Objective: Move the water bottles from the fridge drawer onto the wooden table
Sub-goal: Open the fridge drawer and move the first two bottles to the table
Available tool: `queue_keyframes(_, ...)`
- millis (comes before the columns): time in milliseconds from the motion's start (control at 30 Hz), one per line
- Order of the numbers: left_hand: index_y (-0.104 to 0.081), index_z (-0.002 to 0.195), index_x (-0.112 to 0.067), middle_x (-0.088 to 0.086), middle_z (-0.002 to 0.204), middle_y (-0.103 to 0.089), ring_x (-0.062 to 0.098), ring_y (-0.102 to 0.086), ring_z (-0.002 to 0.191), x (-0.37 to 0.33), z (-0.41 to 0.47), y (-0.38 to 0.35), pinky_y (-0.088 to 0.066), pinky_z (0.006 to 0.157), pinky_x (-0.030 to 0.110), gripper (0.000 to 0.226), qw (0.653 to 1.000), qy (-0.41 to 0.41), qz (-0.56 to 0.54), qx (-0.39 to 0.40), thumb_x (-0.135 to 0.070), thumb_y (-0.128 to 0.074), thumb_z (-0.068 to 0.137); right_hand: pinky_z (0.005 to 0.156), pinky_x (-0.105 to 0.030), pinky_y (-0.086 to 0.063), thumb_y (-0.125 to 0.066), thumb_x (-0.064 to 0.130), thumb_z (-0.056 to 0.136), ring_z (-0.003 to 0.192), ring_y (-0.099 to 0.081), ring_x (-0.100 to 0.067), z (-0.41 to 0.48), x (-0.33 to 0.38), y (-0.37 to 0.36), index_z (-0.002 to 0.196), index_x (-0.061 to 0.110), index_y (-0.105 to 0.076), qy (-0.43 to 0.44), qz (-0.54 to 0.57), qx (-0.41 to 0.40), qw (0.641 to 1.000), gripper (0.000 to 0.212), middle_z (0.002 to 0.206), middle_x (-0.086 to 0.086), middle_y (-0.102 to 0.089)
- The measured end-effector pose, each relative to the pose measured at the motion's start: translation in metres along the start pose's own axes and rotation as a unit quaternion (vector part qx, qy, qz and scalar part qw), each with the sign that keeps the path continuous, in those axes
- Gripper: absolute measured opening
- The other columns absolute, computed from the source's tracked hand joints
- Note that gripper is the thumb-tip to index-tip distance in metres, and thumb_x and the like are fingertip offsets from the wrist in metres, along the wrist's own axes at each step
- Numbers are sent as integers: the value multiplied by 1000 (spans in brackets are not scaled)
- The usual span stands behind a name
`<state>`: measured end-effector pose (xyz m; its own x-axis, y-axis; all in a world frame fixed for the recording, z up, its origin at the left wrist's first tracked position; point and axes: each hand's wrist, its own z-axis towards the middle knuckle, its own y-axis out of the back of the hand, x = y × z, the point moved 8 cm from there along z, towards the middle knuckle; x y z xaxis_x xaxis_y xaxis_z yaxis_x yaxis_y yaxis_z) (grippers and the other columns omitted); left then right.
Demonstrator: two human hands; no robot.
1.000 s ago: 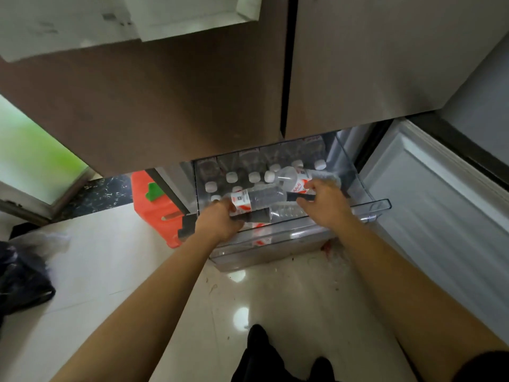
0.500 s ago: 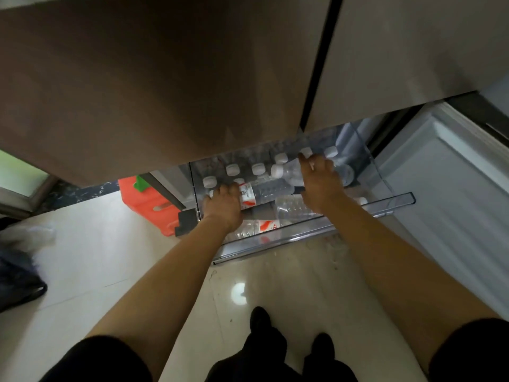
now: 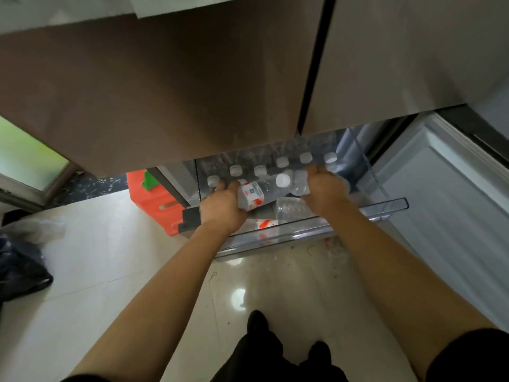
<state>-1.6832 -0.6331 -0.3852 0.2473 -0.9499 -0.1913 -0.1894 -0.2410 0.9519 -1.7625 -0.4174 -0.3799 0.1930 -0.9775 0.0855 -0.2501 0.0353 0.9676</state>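
Glossy pale floor (image 3: 110,271) under brown fridge doors (image 3: 165,92); clear fridge drawer (image 3: 385,206) pulled out, holding upright white-capped water bottles (image 3: 282,162). Left hand (image 3: 223,208) curled round a sideways labelled bottle (image 3: 250,195), red and white; right hand (image 3: 325,191) gripping a second bottle (image 3: 298,183), clear, both over the drawer.

Fridge doors (image 3: 165,100) overhang the drawer (image 3: 385,208), hiding its rear; the upright bottles (image 3: 282,162) show as white caps only, bodies blurred. Fingers of the right hand (image 3: 325,193) are sunk among clear bottles (grip not discernible), and the left hand (image 3: 223,208) covers the base of the labelled bottle (image 3: 256,193), whose print is too small to read.
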Motion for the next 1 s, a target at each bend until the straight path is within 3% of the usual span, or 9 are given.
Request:
queue_keyframes(167, -57, 123, -14, 11, 120, -60, 35, -55, 108, -41, -27, 58, -48, 83, 41, 54, 990, -35, -26, -137, -33, -75, 76, 99, -47, -50, -75, 29, 87, 119, -59, -37, -16, -9, 13, 138, 16, -39, -22, 260, -16, 965, 64, 131, -13, -58)
queue_keyframes(300, -56, 116, -10, 13, 113, -64, 36, -52, 108, -52, -29, 71, -42, 79, 39, 45, 967, -9, -191, -171, -30, -73, 80, 98, -43, -48, -76, 37, 85, 120, -58, -32, -31, -22, 9, 139, 18, -33, -26, 354, -2, 935, 72, 135, -10, -57)
queue_keyframes(400, -53, 124, -13, 9, 121, -62, 32, -47, 116, -41, -27, 49, -40, 82, 35, 55, 942, 32, -300, -143, -37, -75, 80, 100, -45, -49, -74, 43, 86, 122, -57, -33, -41, -35, 5, 144, 17, -28, -33, 377, -17, 925, 78, 138, -10, -56)
queue_keyframes(500, -38, 135, -24, 6, 130, -57, 31, -51, 121, -33, -30, 17, -47, 94, 43, 71, 929, 54, -361, -69, -42, -78, 78, 99, -49, -50, -72, 48, 86, 122, -57, -35, -44, -43, 2, 146, 17, -27, -50, 373, -34, 926, 80, 139, -10, -55)
queue_keyframes(567, -31, 139, -23, 7, 131, -57, 33, -57, 118, -34, -32, 5, -50, 94, 45, 78, 927, 67, -367, -34, -38, -79, 79, 96, -48, -52, -71, 47, 88, 120, -59, -34, -44, -42, 0, 144, 18, -27, -45, 353, -45, 933, 77, 138, -10, -56)
queue_keyframes(767, -31, 135, -22, 9, 131, -59, 34, -59, 116, -30, -37, 10, -51, 92, 42, 75, 920, 71, -380, -64, -31, -81, 79, 100, -48, -51, -73, 43, 87, 127, -55, -29, -47, -34, -1, 145, 23, -29, 6, 356, -52, 933, 75, 142, -7, -54)
queue_keyframes(867, -31, 125, -27, -1, 119, -60, 29, -62, 108, -27, -54, 24, -54, 90, 44, 71, 909, 65, -390, -132, -32, -82, 77, 103, -36, -45, -73, 39, 88, 131, -49, -21, -60, -28, 18, 146, 25, -30, 33, 422, -106, 900, 73, 146, -3, -46)
queue_keyframes(1000, -32, 126, -30, -14, 118, -53, 14, -58, 109, -22, -84, 46, -53, 97, 44, 71, 850, 78, -479, -205, -35, -83, 76, 101, -32, -43, -69, 45, 90, 130, -43, -11, -89, -24, 53, 149, 33, -27, 33, 544, -177, 820, 73, 148, 7, -39)
